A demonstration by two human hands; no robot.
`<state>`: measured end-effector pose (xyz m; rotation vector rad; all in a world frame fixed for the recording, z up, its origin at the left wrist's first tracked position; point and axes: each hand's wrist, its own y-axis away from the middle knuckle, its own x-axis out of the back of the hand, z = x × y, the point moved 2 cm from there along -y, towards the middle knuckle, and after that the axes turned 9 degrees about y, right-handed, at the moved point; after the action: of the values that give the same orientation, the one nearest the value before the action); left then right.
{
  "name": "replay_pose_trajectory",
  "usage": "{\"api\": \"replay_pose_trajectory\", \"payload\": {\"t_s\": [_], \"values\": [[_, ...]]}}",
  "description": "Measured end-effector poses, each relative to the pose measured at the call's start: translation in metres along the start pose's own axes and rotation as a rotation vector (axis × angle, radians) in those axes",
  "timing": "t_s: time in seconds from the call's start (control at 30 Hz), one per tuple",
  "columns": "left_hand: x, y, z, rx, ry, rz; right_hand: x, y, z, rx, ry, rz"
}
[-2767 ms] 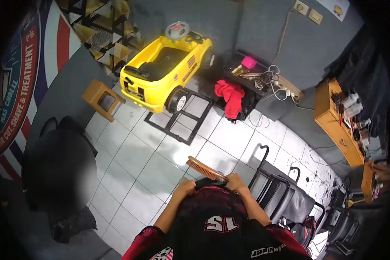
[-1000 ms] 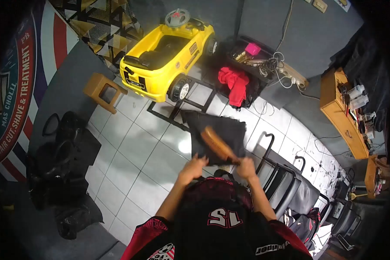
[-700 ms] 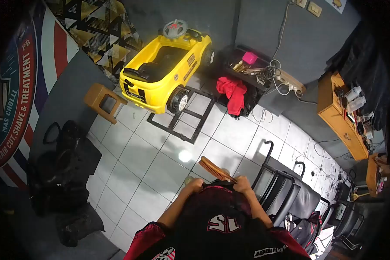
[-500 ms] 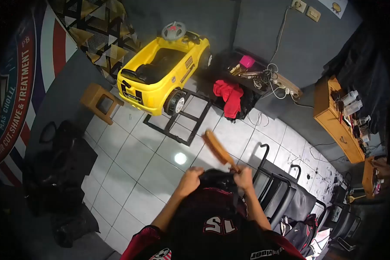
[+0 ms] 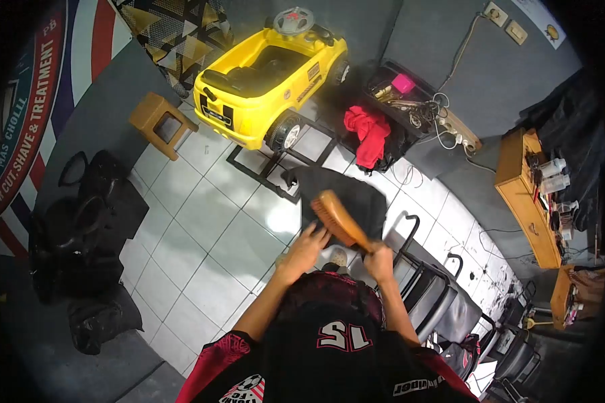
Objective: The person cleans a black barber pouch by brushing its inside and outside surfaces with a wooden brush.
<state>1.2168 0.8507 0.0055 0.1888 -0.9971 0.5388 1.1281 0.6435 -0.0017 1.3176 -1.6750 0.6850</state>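
Note:
My right hand (image 5: pixel 379 262) is closed around the handle of a wooden brush (image 5: pixel 343 221), its bristles facing left. Beyond the brush a black cloth (image 5: pixel 353 191) hangs spread out over the floor in front of me. My left hand (image 5: pixel 305 251) is at the cloth's lower left side, fingers stretched and apart, close to the brush's bristles. Whether its fingertips touch the cloth is not clear. Whether my right hand also grips a bit of the cloth is hidden. One shoe (image 5: pixel 339 257) shows below the cloth.
A yellow toy car (image 5: pixel 249 101) stands ahead beside a black metal frame (image 5: pixel 323 151). To its left is a brown stool (image 5: pixel 160 124). A red cloth (image 5: pixel 368 138) lies on a dark box. Black folding chairs (image 5: pixel 444 302) and a wooden shelf (image 5: pixel 528 195) are on the right.
The black cloth has swung from my waist forward and out over the floor. My left hand has opened and moved right and up, towards the brush. The brush stays in my right hand.

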Motion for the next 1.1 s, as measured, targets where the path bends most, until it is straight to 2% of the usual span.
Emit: {"api": "replay_pose_trajectory", "payload": {"t_s": [0.03,0.07,0.1,0.13,0.17,0.2,0.23,0.27,0.33,0.4,0.47,0.5,0.53,0.57,0.6,0.63,0.67,0.77,0.8,0.87,0.93,1.0,1.07,1.1], "values": [[-0.031,0.027,-0.01,0.225,0.134,-0.353,-0.006,0.012,-0.001,-0.113,0.197,-0.336],[-0.12,0.055,-0.058,0.479,0.384,-0.729,-0.047,0.028,0.036,-0.101,0.196,-0.506],[-0.102,0.063,-0.036,0.433,0.487,-0.51,-0.092,0.041,0.071,-0.112,0.384,-0.515],[-0.07,0.062,-0.016,0.375,0.58,-0.291,-0.086,0.031,0.067,-0.103,0.375,-0.494],[-0.056,0.053,-0.015,0.37,0.565,-0.288,-0.076,0.029,0.061,-0.072,0.261,-0.536],[-0.049,0.049,-0.013,0.41,0.491,-0.442,-0.065,0.034,0.052,-0.047,0.146,-0.585],[-0.044,0.045,-0.013,0.445,0.415,-0.592,-0.059,0.035,0.045,-0.049,0.141,-0.576],[-0.036,0.042,-0.011,0.438,0.406,-0.587,-0.052,0.031,0.039,-0.066,0.093,-0.495],[-0.024,0.041,-0.009,0.423,0.573,-0.307,-0.039,0.024,0.025,-0.082,0.048,-0.411],[-0.027,0.038,-0.012,0.436,0.612,-0.31,-0.017,0.017,0.009,-0.117,-0.084,-0.185],[0.032,0.014,0.008,0.183,0.626,0.015,0.021,0.004,-0.014,-0.094,-0.302,-0.038],[0.058,0.004,0.019,0.171,0.546,0.09,0.042,-0.004,-0.027,-0.151,-0.32,0.01],[0.085,-0.007,0.034,0.158,0.468,0.162,0.079,-0.008,-0.055,-0.167,-0.407,0.155],[0.113,-0.016,0.05,0.104,0.416,0.229,0.104,-0.01,-0.064,-0.272,-0.331,0.147],[0.14,-0.024,0.067,0.051,0.367,0.295,0.12,-0.014,-0.076,-0.03,-0.573,0.438],[0.163,-0.028,0.087,0.014,0.366,0.322,0.147,-0.007,-0.089,-0.078,-0.67,0.44],[0.182,-0.03,0.105,-0.018,0.369,0.348,0.156,-0.007,-0.094,0.042,-0.831,0.562],[0.192,-0.031,0.129,-0.158,0.544,0.42,0.174,0.002,-0.098,0.289,-0.837,0.708],[0.183,-0.032,0.13,-0.181,0.541,0.461,0.164,0.003,-0.092,0.322,-0.872,0.751],[0.145,-0.038,0.113,-0.137,0.539,0.472,0.127,-0.004,-0.067,0.312,-0.652,0.75],[0.092,-0.04,0.084,-0.028,0.387,0.264,0.058,0.009,-0.016,0.079,-0.44,0.417],[-0.011,0.0,0.021,-0.022,0.122,-0.173,0.007,0.02,0.011,-0.046,-0.069,-0.101],[-0.032,0.025,0.002,0.221,0.475,-0.537,0.025,0.038,-0.008,-0.207,0.326,-0.525],[-0.03,0.035,0.0,0.22,0.468,-0.546,0.021,0.044,-0.002,-0.212,0.316,-0.523]]}}
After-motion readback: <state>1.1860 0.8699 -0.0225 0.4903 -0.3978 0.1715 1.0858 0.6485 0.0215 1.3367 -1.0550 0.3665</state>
